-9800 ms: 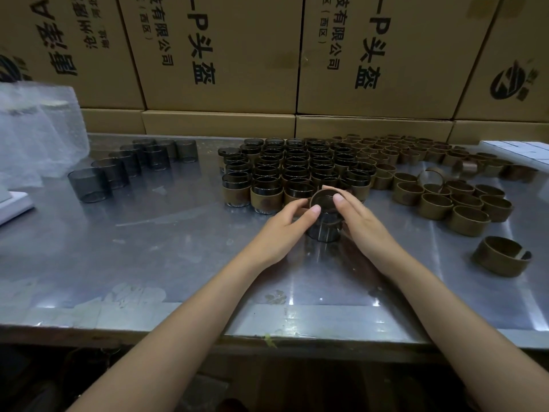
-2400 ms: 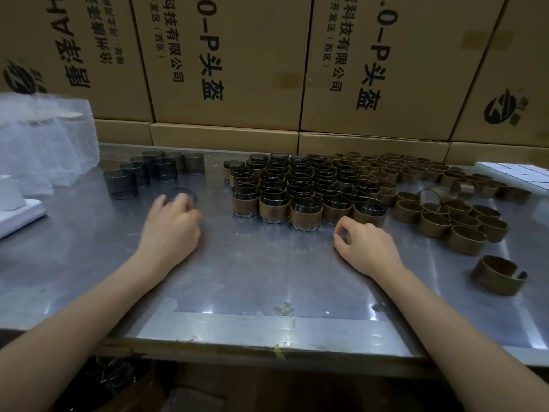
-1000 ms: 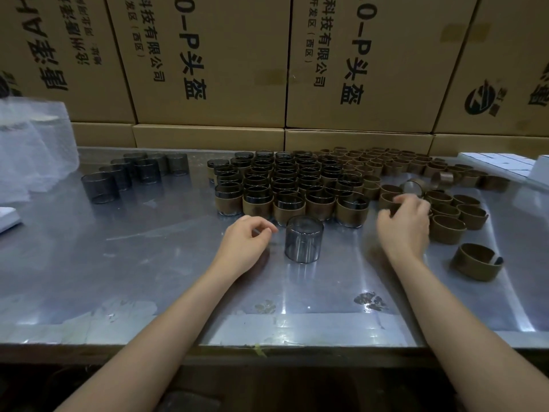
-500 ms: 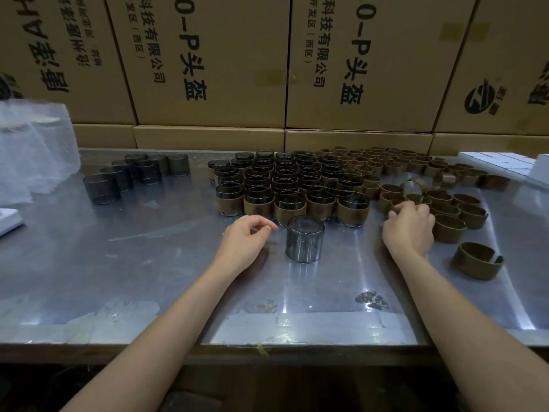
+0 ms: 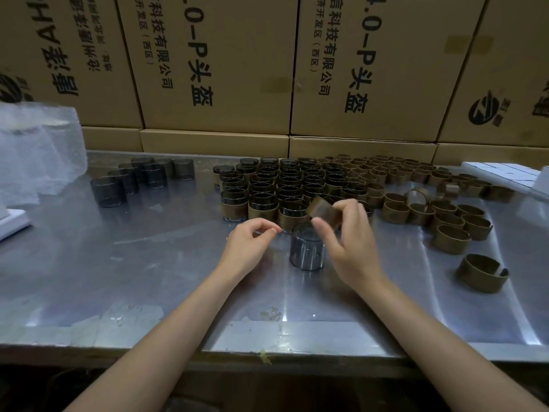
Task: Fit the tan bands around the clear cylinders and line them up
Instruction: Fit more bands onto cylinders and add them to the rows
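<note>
Right hand (image 5: 353, 242) pinches one tan band (image 5: 324, 211) just above the bare clear cylinder (image 5: 307, 250), which stands on the counter (image 5: 148, 263) at frame centre. Left hand (image 5: 249, 248) sits beside the cylinder, fingers loosely curled, holding nothing. Band looks thin, light and springy; probably best gripped by opposite edges and spread. Cylinder likely rigid and slick, so steady its wall. Banded rows (image 5: 285, 188) stand behind.

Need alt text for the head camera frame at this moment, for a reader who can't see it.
A person's right hand holds a tan band just above a bare clear cylinder standing on a metal table, while the left hand rests beside it, holding nothing. Behind stand rows of banded cylinders, with loose bands to the right and cardboard boxes at the back.
</note>
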A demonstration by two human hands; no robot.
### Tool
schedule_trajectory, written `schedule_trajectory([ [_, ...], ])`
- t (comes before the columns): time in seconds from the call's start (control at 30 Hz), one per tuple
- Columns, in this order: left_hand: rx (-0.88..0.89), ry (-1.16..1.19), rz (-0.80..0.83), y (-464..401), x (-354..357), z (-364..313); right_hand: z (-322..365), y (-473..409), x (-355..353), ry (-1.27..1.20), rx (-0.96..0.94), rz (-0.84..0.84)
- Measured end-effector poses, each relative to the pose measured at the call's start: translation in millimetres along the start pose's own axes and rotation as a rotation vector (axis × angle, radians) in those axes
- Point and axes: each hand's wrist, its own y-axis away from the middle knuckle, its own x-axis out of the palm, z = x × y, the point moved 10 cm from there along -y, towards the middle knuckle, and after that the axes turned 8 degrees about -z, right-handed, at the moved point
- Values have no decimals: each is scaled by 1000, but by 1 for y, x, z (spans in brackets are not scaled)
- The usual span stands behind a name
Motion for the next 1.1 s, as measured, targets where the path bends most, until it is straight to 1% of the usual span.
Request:
schedule_trajectory([
  [0.07, 9, 11, 10, 0, 1, -2, 16, 3, 5, 48, -118, 8],
  [0.13, 14, 23, 13, 0, 2, -3, 23, 5, 4, 42, -164, -12],
  [0.2, 8, 33, 11, 0, 1, -3, 22, 5, 0, -35, -120, -23],
  [0.37, -3, 67, 26, 2, 2, -5, 4, 0, -10, -185, 70, -80],
  [0.5, -18, 174, 82, 7, 6, -12, -17, 2, 5, -179, 219, 51],
  [0.6, 32, 225, 239, 17, 22, -22, -22, 5, 15, -190, 272, 108],
  [0.67, 75, 191, 363, 24, 36, -26, -21, 7, 21, -221, 305, 142],
  [0.7, 90, 169, 400, 26, 41, -27, -20, 8, 23, -236, 320, 159],
  [0.83, 111, 140, 386, 24, 44, -24, -24, 14, 36, -326, 405, 243],
  [0.93, 124, 136, 368, 22, 43, -25, -29, 25, 49, -371, 480, 373],
  [1.0, 113, 133, 357, 21, 42, -23, -29, 30, 54, -374, 475, 452],
  [1.1, 94, 136, 337, 19, 41, -20, -32, 35, 56, -360, 493, 520],
])
